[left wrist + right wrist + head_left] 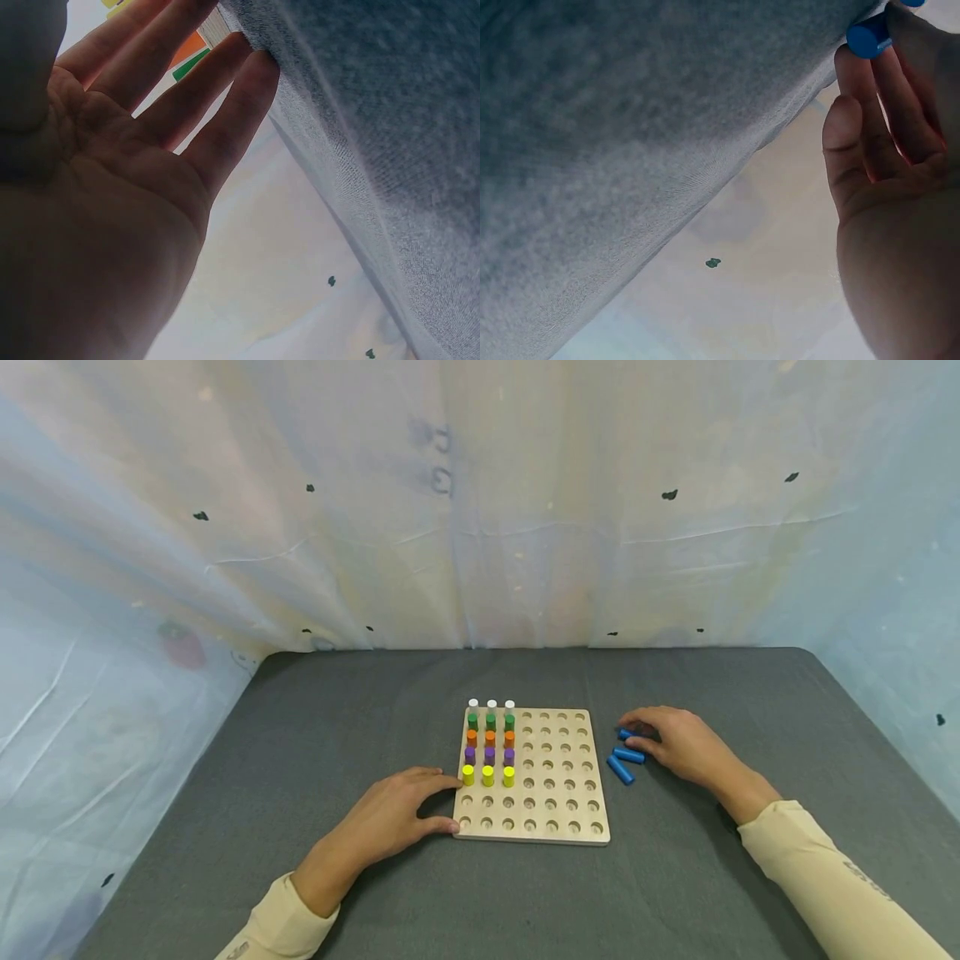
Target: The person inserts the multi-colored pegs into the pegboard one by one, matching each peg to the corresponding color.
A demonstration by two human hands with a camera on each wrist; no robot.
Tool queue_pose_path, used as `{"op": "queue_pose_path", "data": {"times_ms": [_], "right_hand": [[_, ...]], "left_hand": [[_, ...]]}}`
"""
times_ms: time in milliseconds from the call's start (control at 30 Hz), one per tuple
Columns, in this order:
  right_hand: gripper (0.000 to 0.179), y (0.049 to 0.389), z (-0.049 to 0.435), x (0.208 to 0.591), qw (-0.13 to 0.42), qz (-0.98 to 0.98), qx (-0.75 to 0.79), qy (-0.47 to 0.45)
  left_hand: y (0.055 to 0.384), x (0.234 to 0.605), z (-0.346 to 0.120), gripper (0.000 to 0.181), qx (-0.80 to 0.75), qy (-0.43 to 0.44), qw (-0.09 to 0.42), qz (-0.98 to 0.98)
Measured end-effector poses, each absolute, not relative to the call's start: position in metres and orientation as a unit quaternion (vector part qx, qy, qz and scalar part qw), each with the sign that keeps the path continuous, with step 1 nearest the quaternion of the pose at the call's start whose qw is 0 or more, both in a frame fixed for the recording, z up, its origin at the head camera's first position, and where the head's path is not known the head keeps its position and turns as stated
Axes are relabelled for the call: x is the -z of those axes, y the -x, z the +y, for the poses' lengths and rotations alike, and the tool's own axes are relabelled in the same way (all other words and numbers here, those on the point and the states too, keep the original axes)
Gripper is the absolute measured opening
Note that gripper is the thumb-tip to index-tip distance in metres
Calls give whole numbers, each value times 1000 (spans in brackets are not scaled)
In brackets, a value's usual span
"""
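My left hand (pixel 386 814) rests at the left side of a pale wooden pegboard (pixel 558 837), its fingers fairly straight. The thumb touches the near left corner and the index finger reaches the left edge by a yellow peg (pixel 468 775). In the right wrist view, a blue peg (pixel 868 37) lies between thumb and fingers of my right hand (pixel 682 745), which pinches it close to the table. Two more blue pegs, one (pixel 628 755) beside the thumb and one (pixel 620 770) nearer me, lie loose on the cloth right of the board.
White (pixel 491 704), green (pixel 491 722), orange (pixel 490 738), purple (pixel 490 756) and yellow pegs stand in rows of three in the board's left columns. Grey cloth (pixel 360 710) covers the table. A pale plastic sheet (pixel 525 568) hangs behind it and at both sides.
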State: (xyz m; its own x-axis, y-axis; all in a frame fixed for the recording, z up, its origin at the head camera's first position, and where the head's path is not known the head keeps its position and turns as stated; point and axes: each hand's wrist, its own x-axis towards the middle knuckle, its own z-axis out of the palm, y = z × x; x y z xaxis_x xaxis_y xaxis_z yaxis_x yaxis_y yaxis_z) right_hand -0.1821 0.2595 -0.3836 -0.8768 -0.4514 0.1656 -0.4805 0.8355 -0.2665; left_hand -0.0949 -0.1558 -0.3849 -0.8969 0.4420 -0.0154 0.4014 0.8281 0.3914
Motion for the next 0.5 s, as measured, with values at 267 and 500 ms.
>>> {"op": "queue_pose_path", "data": {"times_ms": [267, 500], "right_hand": [[31, 182, 259, 383, 92, -950, -159, -254], [31, 182, 260, 384, 117, -940, -183, -264]], "left_hand": [[95, 384, -155, 54, -191, -221, 53, 955], [95, 385, -155, 53, -192, -221, 48, 955]]}}
